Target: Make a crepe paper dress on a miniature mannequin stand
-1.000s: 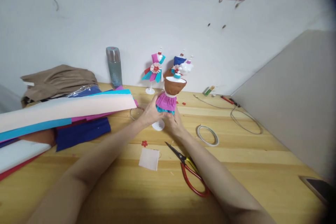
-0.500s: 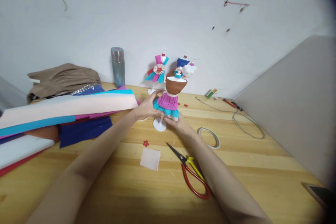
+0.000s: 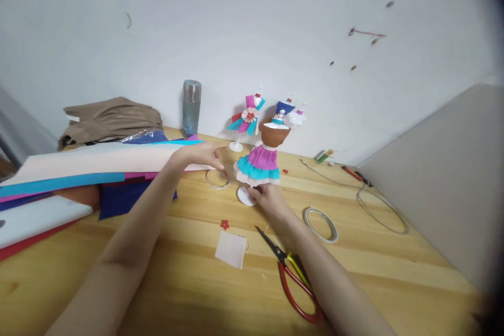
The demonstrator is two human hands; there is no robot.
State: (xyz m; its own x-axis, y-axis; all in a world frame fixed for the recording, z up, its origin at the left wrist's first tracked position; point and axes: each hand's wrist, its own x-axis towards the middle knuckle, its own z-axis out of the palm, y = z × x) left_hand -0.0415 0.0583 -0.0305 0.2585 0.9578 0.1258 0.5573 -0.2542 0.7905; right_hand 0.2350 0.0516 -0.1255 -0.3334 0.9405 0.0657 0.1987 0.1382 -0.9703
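Note:
A small dress form wears a brown top and a tiered skirt in magenta, turquoise and pale pink. It leans slightly on its round white base. My right hand is closed around the low part of its stand, under the skirt hem; some fingers are hidden. To the left of the skirt, my left hand is apart from it, open, with loosely bent fingers and nothing visible in them. Below those fingertips lies a thin roll of tape. Scissors with red and yellow handles rest beside my right forearm.
More dressed forms stand by the wall, near a flask. Coloured paper sheets and brown cloth are piled at left. A pale paper square, red flower, tape ring and cable lie on the table.
My left hand has let go of the skirt and moved left. My right hand stays at the stand, and the skirt now hangs spread out. The view has tilted a little upward.

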